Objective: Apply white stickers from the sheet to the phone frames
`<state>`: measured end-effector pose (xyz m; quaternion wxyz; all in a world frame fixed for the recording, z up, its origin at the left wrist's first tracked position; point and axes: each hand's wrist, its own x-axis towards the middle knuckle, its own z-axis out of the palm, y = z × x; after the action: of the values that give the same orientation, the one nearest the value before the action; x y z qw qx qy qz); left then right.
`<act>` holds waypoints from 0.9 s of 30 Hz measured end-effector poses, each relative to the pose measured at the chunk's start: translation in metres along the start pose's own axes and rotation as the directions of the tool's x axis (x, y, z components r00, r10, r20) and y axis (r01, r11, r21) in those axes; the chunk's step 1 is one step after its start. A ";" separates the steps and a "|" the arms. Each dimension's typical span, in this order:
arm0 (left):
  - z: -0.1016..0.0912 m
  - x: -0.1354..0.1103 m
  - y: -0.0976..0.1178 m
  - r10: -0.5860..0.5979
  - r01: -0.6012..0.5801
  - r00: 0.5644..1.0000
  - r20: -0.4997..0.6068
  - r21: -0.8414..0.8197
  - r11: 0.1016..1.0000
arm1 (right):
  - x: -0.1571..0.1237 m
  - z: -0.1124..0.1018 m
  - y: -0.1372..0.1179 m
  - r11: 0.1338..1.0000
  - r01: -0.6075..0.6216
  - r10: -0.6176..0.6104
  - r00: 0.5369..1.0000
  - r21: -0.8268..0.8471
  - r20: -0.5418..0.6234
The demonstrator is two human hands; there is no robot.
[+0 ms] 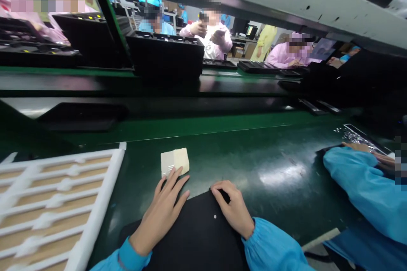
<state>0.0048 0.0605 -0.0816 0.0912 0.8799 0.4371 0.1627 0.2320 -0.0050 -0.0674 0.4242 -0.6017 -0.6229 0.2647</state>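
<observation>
A flat black panel (203, 233) lies on the green bench in front of me, with a small pale round dot (215, 216) near its upper right. My right hand (233, 207) has thumb and forefinger pinched together at the panel's far corner. Fingers outstretched, my left hand (168, 207) reaches over the panel's left side. Its fingertips are at the near edge of a small pad (181, 159), part grey-white and part cream, lying on the bench. Whether they press on it or only hover, I cannot tell.
To the left stands a white foam rack (104, 194) with slots over tan board. A co-worker's blue sleeve (359, 182) is close on the right, beside a sheet with small shiny pieces (359, 137). Black bins (165, 55) line the raised conveyor ledge ahead; several people work beyond.
</observation>
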 end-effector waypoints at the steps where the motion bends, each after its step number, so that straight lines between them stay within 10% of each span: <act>1: 0.000 0.000 -0.001 0.005 -0.005 1.000 0.005 0.002 1.000 | 0.000 0.000 -0.001 1.000 0.003 -0.003 1.000 -0.001 0.001; 27: 0.009 -0.001 -0.014 0.027 -0.028 0.999 -0.022 -0.023 0.999 | 0.002 0.001 -0.008 0.998 0.056 -0.056 0.998 -0.018 0.009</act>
<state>-0.0026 0.0681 -0.0946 0.0946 0.8829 0.4239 0.1785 0.2277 -0.0037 -0.0606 0.4235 -0.5866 -0.6437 0.2495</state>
